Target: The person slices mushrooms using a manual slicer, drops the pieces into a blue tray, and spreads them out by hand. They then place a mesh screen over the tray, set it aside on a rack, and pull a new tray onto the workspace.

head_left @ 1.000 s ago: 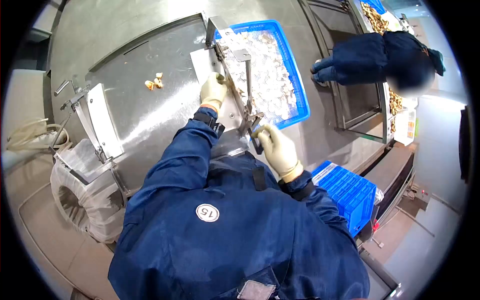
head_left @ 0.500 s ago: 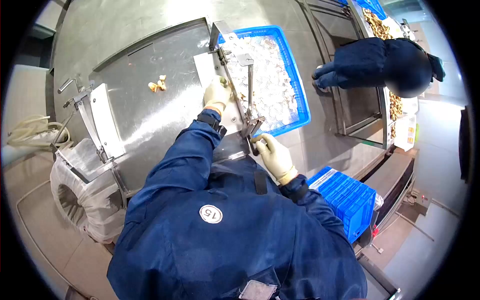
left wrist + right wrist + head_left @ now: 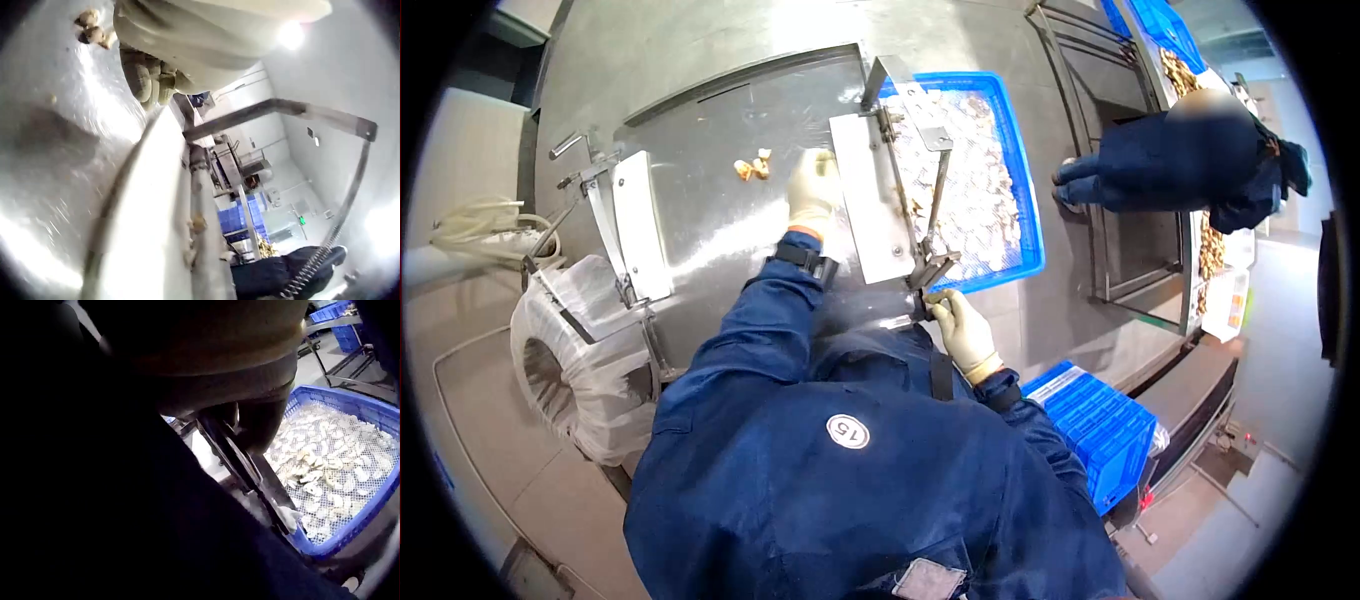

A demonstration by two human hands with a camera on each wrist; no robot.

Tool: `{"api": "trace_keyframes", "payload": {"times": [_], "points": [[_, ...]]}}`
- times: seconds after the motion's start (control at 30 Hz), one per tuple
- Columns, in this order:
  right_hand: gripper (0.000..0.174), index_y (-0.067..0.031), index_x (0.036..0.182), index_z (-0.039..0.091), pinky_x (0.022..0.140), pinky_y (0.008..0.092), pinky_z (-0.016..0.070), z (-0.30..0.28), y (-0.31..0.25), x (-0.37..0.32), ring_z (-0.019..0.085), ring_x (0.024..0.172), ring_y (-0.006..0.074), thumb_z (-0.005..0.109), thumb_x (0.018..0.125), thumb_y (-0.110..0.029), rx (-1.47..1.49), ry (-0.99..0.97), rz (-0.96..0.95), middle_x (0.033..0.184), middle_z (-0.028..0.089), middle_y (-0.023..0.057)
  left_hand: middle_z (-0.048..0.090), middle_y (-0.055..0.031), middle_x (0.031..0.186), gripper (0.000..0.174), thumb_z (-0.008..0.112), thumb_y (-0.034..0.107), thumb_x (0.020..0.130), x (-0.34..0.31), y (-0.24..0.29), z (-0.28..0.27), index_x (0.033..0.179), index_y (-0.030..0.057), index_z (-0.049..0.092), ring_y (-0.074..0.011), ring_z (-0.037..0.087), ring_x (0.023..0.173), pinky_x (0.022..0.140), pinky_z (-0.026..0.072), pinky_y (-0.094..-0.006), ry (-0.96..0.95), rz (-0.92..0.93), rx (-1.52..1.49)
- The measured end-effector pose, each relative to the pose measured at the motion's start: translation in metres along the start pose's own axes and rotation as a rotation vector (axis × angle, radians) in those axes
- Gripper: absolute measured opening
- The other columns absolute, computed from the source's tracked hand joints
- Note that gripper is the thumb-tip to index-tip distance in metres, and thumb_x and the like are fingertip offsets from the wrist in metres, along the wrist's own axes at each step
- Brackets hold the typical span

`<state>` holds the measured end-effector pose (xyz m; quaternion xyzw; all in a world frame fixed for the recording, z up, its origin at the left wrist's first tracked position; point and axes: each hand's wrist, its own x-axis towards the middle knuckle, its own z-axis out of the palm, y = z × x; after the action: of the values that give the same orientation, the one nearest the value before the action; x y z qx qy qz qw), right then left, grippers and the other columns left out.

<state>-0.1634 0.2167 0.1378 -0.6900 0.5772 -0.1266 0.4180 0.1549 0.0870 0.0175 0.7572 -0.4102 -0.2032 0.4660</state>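
Note:
My gloved left hand [image 3: 812, 190] is over the metal table beside the white cutting board [image 3: 870, 200], its fingers [image 3: 150, 84] curled in toward the palm. No held piece shows between them; the inside of the palm is hidden. Several cream-and-brown, mushroom-like chunks [image 3: 752, 165] lie on the table to its left. With my gloved right hand [image 3: 967, 335] I grip the dark handle [image 3: 924, 305] of a hinged cutter blade [image 3: 900, 190] along the board's right edge. Small pale bits cling near the blade in the left wrist view. Beyond it, a blue mesh basket [image 3: 1028, 200] holds many pale slices [image 3: 337, 462].
A second cutter with a white board [image 3: 642, 225] is mounted at the table's left end, above a bin lined with a white bag [image 3: 585, 370]. Blue crates [image 3: 1095, 425] stand at right. Another person [image 3: 1180, 155] bends by a table bearing brown pieces.
My left hand has moved off the white board, leftward onto the metal table near the chunks. The right hand keeps hold of the handle. The other person has shifted, and the head view has swung.

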Motion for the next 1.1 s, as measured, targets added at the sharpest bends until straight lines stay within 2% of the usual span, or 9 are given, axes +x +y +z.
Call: {"api": "trace_keyframes", "payload": {"times": [0.1,0.17,0.2,0.3,0.43,0.63,0.93,1.0,1.1], "points": [[0.022,-0.0100,0.115,0.064,0.073,0.0450,0.0552,0.002,0.000,-0.001,0.070,0.086,0.0388,0.063,0.100,-0.025,-0.011,0.003,0.002,0.091,0.072,0.0167,0.071,-0.0181,0.095,0.018,0.065,0.021,0.094,0.038,-0.037,-0.059,0.104,0.0070,0.071,-0.0394,0.067,0.093,0.083,0.0532,-0.0485,0.200,0.073,0.263],[0.021,-0.0103,0.114,0.064,0.073,0.0450,0.0552,0.001,-0.001,0.000,0.070,0.086,0.0391,0.064,0.099,-0.025,-0.032,0.015,-0.017,0.092,0.072,0.0171,0.074,-0.0218,0.099,0.031,0.067,0.019,0.091,0.046,-0.008,-0.103,0.113,-0.0027,0.070,-0.0404,0.070,0.096,0.083,0.0537,-0.0467,0.106,-0.252,0.041],[0.022,-0.0112,0.114,0.065,0.076,0.0453,0.0552,0.006,0.014,0.000,0.069,0.088,0.0399,0.064,0.098,-0.026,-0.181,0.000,-0.134,0.093,0.072,0.0179,0.075,-0.0230,0.099,0.034,0.067,0.018,0.090,0.054,-0.055,-0.101,0.116,-0.0043,0.069,-0.0381,0.072,0.091,0.080,0.0548,-0.0436,0.208,-0.047,0.243],[0.022,-0.0120,0.115,0.065,0.080,0.0455,0.0546,0.003,-0.004,-0.007,0.069,0.091,0.0402,0.061,0.100,-0.028,-0.102,0.016,-0.071,0.095,0.072,0.0189,0.073,-0.0229,0.087,0.019,0.067,0.016,0.088,0.046,0.001,-0.128,0.087,-0.0027,0.067,-0.0363,0.072,0.081,0.071,0.0521,-0.0441,-0.045,-0.232,0.146],[0.023,-0.0116,0.116,0.064,0.082,0.0446,0.0539,-0.006,-0.010,-0.006,0.069,0.095,0.0394,0.059,0.103,-0.030,-0.038,-0.031,0.030,0.097,0.072,0.0190,0.072,-0.0205,0.093,0.008,0.063,0.010,0.093,0.065,-0.066,-0.113,0.093,0.0015,0.064,-0.0397,0.069,0.088,0.078,0.0525,-0.0450,-0.091,-0.008,0.647],[0.025,-0.0105,0.115,0.064,0.082,0.0441,0.0532,-0.006,-0.015,-0.007,0.069,0.095,0.0381,0.056,0.104,-0.032,-0.013,-0.005,0.065,0.098,0.073,0.0165,0.072,-0.0170,0.093,0.016,0.066,0.019,0.093,0.043,-0.040,-0.074,0.100,0.0052,0.067,-0.0323,0.070,0.086,0.081,0.0542,-0.0398,-0.194,0.055,0.070],[0.023,-0.0109,0.115,0.064,0.079,0.0470,0.0537,0.008,0.009,-0.006,0.067,0.093,0.0430,0.061,0.101,-0.029,-0.128,0.077,-0.107,0.097,0.071,0.0215,0.073,-0.0223,0.105,0.029,0.066,0.015,0.088,-0.019,0.098,0.036,0.111,-0.0007,0.070,-0.0410,0.070,0.099,0.087,0.0547,-0.0423,-0.461,0.034,0.274],[0.022,-0.0105,0.114,0.065,0.078,0.0474,0.0535,0.003,0.002,-0.004,0.067,0.093,0.0433,0.062,0.101,-0.028,-0.022,0.053,-0.075,0.097,0.070,0.0217,0.071,-0.0244,0.115,0.029,0.065,0.016,0.088,-0.026,0.081,0.052,0.113,0.0028,0.070,-0.0433,0.068,0.105,0.092,0.0537,-0.0452,-0.427,-0.025,-0.190],[0.021,-0.0097,0.111,0.066,0.078,0.0464,0.0538,0.014,0.002,-0.006,0.068,0.092,0.0417,0.063,0.100,-0.027,-0.068,0.066,-0.119,0.097,0.070,0.0212,0.072,-0.0236,0.107,0.027,0.065,0.019,0.089,-0.021,0.056,0.047,0.112,0.0048,0.071,-0.0435,0.068,0.103,0.090,0.0542,-0.0459,-0.467,-0.098,0.087]]}}
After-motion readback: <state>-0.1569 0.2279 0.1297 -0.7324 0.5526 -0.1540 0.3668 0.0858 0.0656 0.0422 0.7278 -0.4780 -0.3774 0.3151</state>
